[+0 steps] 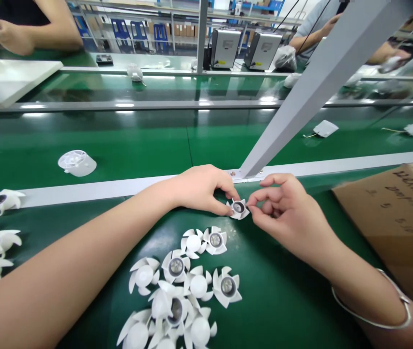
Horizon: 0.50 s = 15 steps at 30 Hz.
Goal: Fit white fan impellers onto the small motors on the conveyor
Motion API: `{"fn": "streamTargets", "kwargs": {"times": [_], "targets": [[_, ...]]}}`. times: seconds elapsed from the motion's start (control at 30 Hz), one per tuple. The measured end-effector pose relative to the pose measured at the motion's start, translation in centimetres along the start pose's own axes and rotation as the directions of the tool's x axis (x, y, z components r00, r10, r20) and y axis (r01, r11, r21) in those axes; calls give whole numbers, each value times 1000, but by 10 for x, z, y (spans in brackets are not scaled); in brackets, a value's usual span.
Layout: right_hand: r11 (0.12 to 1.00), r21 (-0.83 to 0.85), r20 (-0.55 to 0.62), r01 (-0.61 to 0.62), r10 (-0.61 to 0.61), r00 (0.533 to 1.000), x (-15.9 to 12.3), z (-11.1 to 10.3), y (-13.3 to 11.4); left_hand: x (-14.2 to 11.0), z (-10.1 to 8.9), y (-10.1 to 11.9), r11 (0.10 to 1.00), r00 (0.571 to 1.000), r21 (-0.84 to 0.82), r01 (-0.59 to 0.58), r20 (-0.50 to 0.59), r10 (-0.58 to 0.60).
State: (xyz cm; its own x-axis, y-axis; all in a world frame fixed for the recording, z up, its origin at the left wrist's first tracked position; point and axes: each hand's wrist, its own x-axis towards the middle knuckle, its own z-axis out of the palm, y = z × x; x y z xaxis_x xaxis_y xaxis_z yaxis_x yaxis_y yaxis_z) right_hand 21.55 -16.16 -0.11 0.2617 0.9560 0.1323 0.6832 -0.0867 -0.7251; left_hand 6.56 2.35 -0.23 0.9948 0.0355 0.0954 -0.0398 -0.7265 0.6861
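Pinching a small white plastic fan point(238, 208) with a dark metal hub, fingertips of the left hand point(199, 190) and right hand point(286, 218) pressed on its pointed blades, more fans point(195, 286) at six o'clock

Loose fan impellers point(199, 286): white plastic, dark grey metallic centres face-up, plain white domes on the flipped ones. Held fan impeller point(238, 208) matches, white with grey centre. Tabletop point(264, 310) glossy green, edge strip point(93, 195) pale grey, cardboard sheet point(384, 228) brown with black handwritten marks.
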Motion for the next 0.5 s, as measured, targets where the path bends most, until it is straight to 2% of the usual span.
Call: {"fn": "streamTargets", "kwargs": {"times": [0.1,0.2,0.37,0.43,0.5], "targets": [[999,34,12,7,-7,1000,2,8,2,1,3,1,1000,1000,22,0,-2,0],[991,-104,-20,79,-82,996,2,15,2,2,4,0,999,1000,36,6,-7,-6],[923,-323,-40,211,-236,971,0,16,2,2,5,1,998,999,57,27,-24,-25],[860,-415,-1,295,-325,946,0,13,1,2,5,2,998,999,57,40,-28,-38],[746,-512,92,426,-445,891,0,10,-1,2,5,2,998,998,49,50,-28,-49]]}}
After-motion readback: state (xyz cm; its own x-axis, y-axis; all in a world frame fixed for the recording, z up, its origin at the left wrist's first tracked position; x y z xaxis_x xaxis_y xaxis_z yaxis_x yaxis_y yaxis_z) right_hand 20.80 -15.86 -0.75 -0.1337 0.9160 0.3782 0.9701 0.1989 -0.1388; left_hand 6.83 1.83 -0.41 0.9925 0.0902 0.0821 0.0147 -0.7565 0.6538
